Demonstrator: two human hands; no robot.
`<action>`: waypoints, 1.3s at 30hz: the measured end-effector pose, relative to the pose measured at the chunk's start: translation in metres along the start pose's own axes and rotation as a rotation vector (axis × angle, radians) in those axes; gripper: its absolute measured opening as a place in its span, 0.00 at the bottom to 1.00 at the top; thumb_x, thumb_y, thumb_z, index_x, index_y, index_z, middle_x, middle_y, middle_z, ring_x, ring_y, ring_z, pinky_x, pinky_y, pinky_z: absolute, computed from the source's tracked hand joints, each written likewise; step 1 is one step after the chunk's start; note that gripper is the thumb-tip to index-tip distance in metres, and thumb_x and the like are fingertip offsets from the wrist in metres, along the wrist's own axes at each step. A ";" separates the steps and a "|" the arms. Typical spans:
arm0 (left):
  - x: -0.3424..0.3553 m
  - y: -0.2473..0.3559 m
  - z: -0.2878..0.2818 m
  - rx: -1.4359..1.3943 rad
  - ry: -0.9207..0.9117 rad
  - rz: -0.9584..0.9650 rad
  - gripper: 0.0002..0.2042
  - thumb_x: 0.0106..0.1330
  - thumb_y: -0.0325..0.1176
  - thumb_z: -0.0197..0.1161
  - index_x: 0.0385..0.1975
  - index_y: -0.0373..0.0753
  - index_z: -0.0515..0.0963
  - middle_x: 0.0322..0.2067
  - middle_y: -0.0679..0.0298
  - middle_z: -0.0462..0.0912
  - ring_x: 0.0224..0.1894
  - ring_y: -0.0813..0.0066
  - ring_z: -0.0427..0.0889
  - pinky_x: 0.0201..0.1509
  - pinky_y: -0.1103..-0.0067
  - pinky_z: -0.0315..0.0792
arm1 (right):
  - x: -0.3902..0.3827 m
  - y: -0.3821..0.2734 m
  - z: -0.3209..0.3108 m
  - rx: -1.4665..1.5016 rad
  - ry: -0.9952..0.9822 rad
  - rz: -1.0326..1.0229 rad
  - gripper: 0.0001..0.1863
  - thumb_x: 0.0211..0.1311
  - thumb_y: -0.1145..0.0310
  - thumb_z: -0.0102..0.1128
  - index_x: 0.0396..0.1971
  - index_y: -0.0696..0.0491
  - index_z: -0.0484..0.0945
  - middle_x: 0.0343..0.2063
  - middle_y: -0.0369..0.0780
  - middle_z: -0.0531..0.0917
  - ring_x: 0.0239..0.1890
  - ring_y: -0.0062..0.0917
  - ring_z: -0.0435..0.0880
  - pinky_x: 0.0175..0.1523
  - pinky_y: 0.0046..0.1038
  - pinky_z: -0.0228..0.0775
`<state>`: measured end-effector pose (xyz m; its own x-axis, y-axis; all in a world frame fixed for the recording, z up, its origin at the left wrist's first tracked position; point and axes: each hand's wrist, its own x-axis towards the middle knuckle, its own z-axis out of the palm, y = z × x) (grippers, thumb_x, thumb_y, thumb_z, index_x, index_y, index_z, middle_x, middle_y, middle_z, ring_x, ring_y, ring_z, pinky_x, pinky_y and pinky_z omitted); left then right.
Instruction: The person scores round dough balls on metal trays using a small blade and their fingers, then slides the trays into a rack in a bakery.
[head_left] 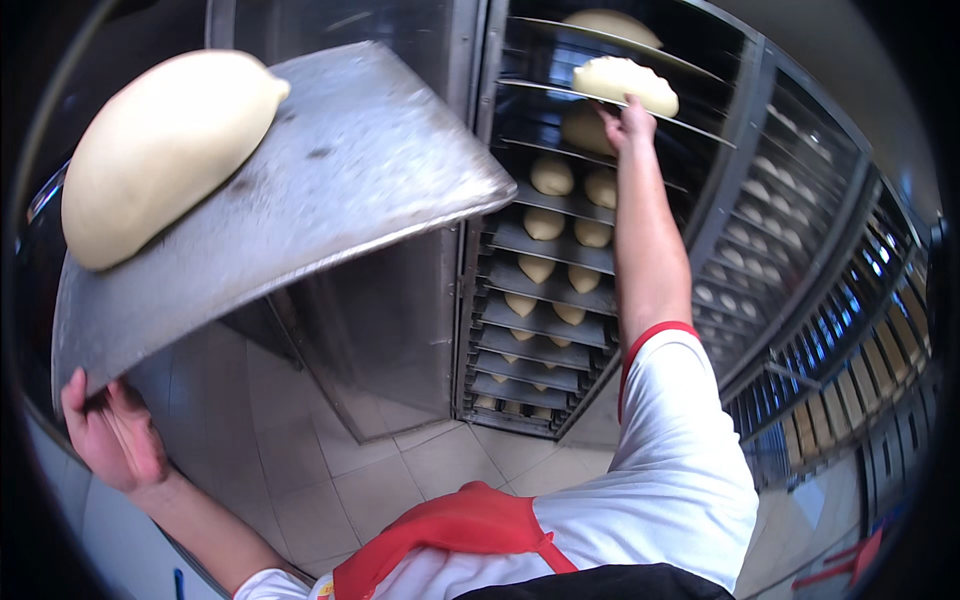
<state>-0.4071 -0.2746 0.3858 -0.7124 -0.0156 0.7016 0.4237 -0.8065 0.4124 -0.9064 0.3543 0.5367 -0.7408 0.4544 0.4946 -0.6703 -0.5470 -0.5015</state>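
Observation:
My left hand (115,430) grips the near left corner of a grey metal baking tray (350,150), which is tilted. A large, smooth, pale dough loaf (165,155) lies at the tray's left end. My right arm reaches up into a tall metal rack (470,200). There my right hand (632,125) is closed on the front edge of an upper tray (695,128), with the thumb on top and fingers below. A large pale dough piece with a bumpy top (625,84) sits on that upper tray, just behind my hand.
Rounded dough pieces (545,224) fill several lower trays in the rack. The rack's metal door (370,330) stands swung out at left. A second cabinet with dough rows (765,225) is at right, beside a slatted rack (850,390). Pale tiles (380,500) cover the floor.

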 end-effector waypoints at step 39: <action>-0.504 -0.270 0.193 0.038 1.719 1.395 0.17 0.74 0.31 0.49 0.51 0.22 0.76 0.52 0.44 0.84 0.64 0.48 0.79 0.75 0.60 0.68 | -0.905 0.168 0.087 -0.125 -2.475 0.989 0.20 0.77 0.55 0.57 0.53 0.58 0.82 0.50 0.40 0.85 0.52 0.25 0.83 0.57 0.29 0.74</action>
<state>-0.0544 0.0648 0.0330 0.3116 -0.7713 -0.5549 0.9439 0.1842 0.2739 -0.3444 -0.2102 0.0663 0.5047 -0.8141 -0.2872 -0.4576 0.0298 -0.8887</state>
